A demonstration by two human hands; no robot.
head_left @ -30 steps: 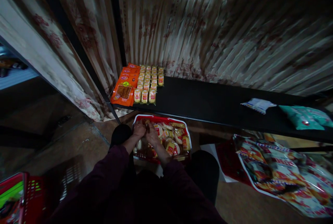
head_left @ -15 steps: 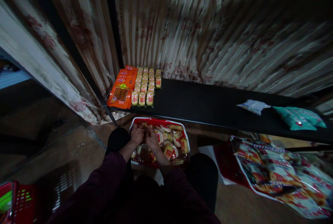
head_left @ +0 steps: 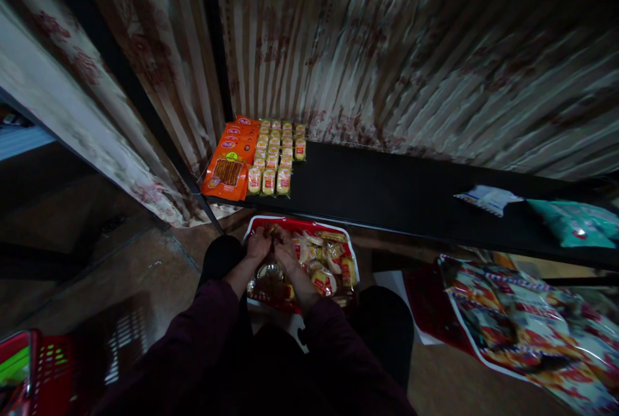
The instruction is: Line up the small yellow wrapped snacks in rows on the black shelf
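Note:
Both of my hands are inside a red basket with a white rim point(head_left: 355, 261), low between my knees. My left hand point(head_left: 259, 245) is at the basket's far left part, its fingers curled around the side of a small wrapped snack cake point(head_left: 275, 229). Close beside it, my right hand point(head_left: 285, 248) has its fingers bent toward the same cake. Dim light hides the fingertips. Around the hands lie several wrapped cakes point(head_left: 323, 280) in clear and yellow-red packaging. Rows of similar wrapped cakes point(head_left: 269, 180) stand on the black shelf point(head_left: 367, 190) just beyond.
Orange snack pouches point(head_left: 226, 168) overlap at the shelf's left end. A white packet point(head_left: 489, 198) and teal packets point(head_left: 575, 221) lie at its right. Another basket with large snack bags point(head_left: 527, 313) stands lower right, a red basket point(head_left: 53, 364) lower left. A shelf post point(head_left: 213, 29) rises at left.
The view has shifted slightly, so the shelf goods and basket appear a little further right. My hands stay together in the basket, and a wrapped cake shows more clearly between them.

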